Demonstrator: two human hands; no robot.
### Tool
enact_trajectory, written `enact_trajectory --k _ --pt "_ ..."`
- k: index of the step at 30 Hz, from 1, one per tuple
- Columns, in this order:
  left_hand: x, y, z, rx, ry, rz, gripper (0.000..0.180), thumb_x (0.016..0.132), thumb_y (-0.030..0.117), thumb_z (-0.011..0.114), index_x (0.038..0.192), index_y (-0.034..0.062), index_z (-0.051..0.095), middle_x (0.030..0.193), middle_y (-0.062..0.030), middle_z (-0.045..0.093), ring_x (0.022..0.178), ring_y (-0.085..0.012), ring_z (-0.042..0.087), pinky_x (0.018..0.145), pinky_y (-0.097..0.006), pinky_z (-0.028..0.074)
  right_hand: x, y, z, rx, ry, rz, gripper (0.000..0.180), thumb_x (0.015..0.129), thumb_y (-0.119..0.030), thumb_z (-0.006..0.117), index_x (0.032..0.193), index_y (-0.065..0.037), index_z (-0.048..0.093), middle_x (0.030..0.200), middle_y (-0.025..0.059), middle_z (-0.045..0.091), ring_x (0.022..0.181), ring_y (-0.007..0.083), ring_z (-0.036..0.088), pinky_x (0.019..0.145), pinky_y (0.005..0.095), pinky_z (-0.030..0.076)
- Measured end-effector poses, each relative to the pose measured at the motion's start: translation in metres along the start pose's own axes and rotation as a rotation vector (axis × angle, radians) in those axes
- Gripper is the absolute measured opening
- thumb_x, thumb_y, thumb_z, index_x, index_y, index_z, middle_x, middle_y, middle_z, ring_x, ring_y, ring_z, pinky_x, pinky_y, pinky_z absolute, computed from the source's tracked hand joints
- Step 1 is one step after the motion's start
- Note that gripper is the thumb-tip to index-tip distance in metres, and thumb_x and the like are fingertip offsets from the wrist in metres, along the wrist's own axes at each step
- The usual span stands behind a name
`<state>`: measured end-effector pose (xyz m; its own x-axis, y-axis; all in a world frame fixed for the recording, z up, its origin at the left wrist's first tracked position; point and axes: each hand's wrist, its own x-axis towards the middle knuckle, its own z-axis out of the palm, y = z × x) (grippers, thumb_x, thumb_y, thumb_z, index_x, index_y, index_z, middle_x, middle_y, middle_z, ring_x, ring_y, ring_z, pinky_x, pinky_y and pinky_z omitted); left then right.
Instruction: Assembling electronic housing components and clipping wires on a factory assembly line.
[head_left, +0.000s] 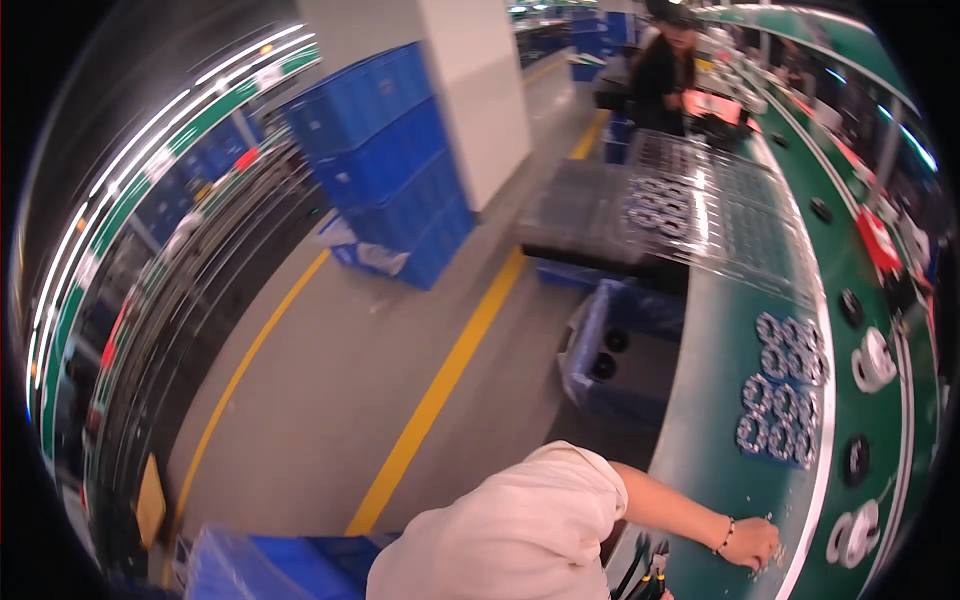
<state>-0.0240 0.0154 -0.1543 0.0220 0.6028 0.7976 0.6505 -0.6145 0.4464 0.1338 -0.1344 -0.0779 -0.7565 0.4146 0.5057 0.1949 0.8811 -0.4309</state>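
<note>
Lower right, the bare left hand (750, 543) curls its fingers beside tiny pale, crumb-like bits (781, 552) on the smooth green desk (697, 430); black-and-yellow metal pliers (659, 563) show leftward. I cannot tell either grip's state.

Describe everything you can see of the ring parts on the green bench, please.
The ring parts are small, round and open-centred, with a silvery, metallic look and bluish edges; finer detail is too small to make out. They lie flat in two close-set blocks, each about two rows of three, on the green bench beside its pale edge rail. The left hand is apart from them, nearer the wearer; no hand touches them.
</note>
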Motion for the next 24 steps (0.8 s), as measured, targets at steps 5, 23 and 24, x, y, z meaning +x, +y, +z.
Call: enact_trajectory --k 5,23,24 --pt "-0.001 -0.007 -0.002 0.070 0.063 -0.101 0.016 0.050 0.028 0.072 0.058 0.0159 0.065 0.064 -0.0027 0.054 0.072 -0.0226 0.051 0.059 -0.036 0.043 0.000 -0.005 -0.002 0.101 0.146 0.126 0.049 0.061 -0.019 0.073 0.100 0.005 0.057 0.089 0.0207 0.059 0.077 0.0350 0.057 0.069 0.0398 0.048" --pt "-0.010 0.068 -0.012 0.092 -0.113 -0.226 0.014 0.053 0.016 0.061 0.056 0.0060 0.051 0.061 -0.0149 0.054 0.055 -0.0312 0.054 0.050 -0.043 0.043 -0.027 -0.012 0.010 0.480 0.415 0.420 0.049 0.064 -0.003 0.072 0.109 0.006 0.052 0.102 0.0196 0.056 0.088 0.0261 0.057 0.072 0.0320 0.050" --pt "-0.009 0.074 -0.025 0.094 -0.124 -0.164 0.018 0.052 0.017 0.063 0.065 0.0063 0.056 0.061 -0.0146 0.054 0.058 -0.0323 0.055 0.052 -0.042 0.044 -0.032 -0.010 0.008 0.542 0.288 0.576 0.069 0.059 -0.013 0.076 0.117 0.006 0.044 0.114 0.0229 0.048 0.101 0.0326 0.050 0.084 0.0382 0.044"
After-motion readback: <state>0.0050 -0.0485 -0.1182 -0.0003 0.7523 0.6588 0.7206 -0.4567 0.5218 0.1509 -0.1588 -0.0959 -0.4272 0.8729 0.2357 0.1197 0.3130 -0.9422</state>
